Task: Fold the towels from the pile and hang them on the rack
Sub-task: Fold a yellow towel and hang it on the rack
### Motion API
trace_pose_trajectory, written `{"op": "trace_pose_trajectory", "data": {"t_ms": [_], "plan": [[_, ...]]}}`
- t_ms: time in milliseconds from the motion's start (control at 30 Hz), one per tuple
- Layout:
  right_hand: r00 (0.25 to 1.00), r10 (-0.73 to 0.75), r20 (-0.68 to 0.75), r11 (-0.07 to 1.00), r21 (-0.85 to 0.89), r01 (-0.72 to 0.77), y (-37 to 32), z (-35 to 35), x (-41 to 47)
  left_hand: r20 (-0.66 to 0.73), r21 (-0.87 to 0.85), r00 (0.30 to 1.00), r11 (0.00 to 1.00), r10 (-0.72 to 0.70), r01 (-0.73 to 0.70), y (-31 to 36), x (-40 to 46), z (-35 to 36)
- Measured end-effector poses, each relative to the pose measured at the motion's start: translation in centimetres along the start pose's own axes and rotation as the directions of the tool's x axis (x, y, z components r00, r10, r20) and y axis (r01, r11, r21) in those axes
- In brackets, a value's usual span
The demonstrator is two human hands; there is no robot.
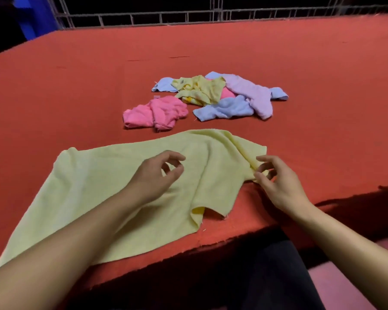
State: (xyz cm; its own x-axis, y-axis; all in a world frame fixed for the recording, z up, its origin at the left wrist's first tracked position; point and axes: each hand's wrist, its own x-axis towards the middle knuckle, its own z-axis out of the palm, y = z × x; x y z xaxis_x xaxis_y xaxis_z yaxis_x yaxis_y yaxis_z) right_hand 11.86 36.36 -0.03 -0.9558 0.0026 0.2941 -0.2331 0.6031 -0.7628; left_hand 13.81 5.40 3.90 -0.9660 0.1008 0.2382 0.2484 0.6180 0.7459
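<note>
A pale yellow towel [112,175] lies spread and creased on the red table [278,63], reaching its near edge. My left hand [157,175] hovers over the towel's middle with loosely curled fingers and holds nothing. At the towel's right corner, my right hand [276,182] has its thumb and fingers curled on the fabric edge and pinches it. The pile of towels [220,95] lies farther back: yellow, blue, lilac and pink pieces bunched together. A crumpled pink towel [155,113] sits apart at the pile's left. A metal rack [188,16] runs along the table's far edge.
The table's near edge [233,240] runs diagonally just under the yellow towel, with dark floor and my legs below it. A blue object [34,16] stands at the far left corner.
</note>
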Motion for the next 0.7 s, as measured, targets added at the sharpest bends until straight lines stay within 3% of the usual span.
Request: {"op": "trace_pose_trajectory", "data": {"t_ms": [133,300,500,600,700], "plan": [[0.999,0.032,-0.014,0.999,0.022,-0.031,1.9,-0.8,0.9,0.133,-0.028,0.991,0.999,0.018,-0.014,3.1,2.2,5.5],[0.993,0.105,-0.053,0.994,-0.024,-0.106,3.7,-1.2,4.1,0.179,0.009,0.984,1.0,0.019,-0.021,4.9,4.6,9.4],[0.979,0.197,-0.048,0.918,-0.342,-0.202,5.4,-1.0,10.4,0.255,0.05,0.966,0.997,0.038,-0.052,6.4,5.7,12.6],[0.975,0.212,0.062,0.879,-0.448,-0.163,6.1,-0.2,12.6,0.211,0.065,0.976,0.996,0.046,-0.061,7.0,7.0,13.5],[0.969,0.212,0.127,0.91,-0.387,-0.148,6.9,0.1,14.0,0.129,0.041,0.991,0.999,0.021,-0.027,7.5,9.0,13.6]]}}
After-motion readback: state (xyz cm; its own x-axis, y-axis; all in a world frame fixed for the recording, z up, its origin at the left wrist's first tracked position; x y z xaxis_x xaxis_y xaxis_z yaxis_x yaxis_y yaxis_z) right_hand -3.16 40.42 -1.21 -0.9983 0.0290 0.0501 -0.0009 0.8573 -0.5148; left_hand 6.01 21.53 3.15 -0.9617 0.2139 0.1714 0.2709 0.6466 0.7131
